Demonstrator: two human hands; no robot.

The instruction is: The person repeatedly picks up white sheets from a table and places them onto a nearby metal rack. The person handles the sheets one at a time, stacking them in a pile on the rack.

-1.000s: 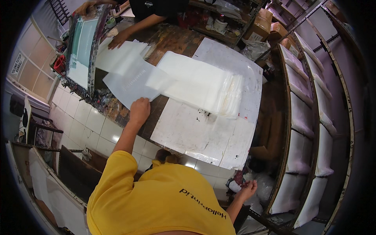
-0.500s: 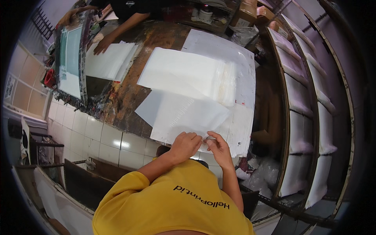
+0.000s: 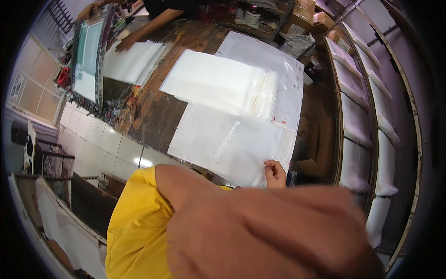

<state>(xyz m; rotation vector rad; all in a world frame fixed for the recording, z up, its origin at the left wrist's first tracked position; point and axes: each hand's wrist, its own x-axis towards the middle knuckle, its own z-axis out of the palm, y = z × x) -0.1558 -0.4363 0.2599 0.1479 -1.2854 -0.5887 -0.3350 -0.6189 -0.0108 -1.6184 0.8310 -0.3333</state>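
The fingers [image 3: 273,168] of the right hand [image 3: 275,175] are closed in a pinch on the near right corner of a clear plastic bag [image 3: 230,142], which lies flat on the worktop [image 3: 153,111] with a line of white print across its middle. The left hand [image 3: 278,232] is raised close to the camera, large and blurred across the lower part of the view; whether its fingers are open or closed cannot be told, and nothing is seen in it. A yellow sleeve [image 3: 134,223] covers the left upper arm at lower left.

Just beyond the held bag, and partly overlapped by it, lies a stack of clear bags [image 3: 223,81]. Both rest on a large white sheet [image 3: 283,60] that covers the right part of the brown, paint-stained worktop. At the far left edge of the worktop another person's hand [image 3: 124,43] presses on a second pile of white sheets [image 3: 132,63], beside a framed printing screen [image 3: 87,60] with a greenish mesh. To the right stands a curved rack of shelves [image 3: 367,125] that holds white pieces laid flat. White tiles [image 3: 100,142] face the near side of the worktop.
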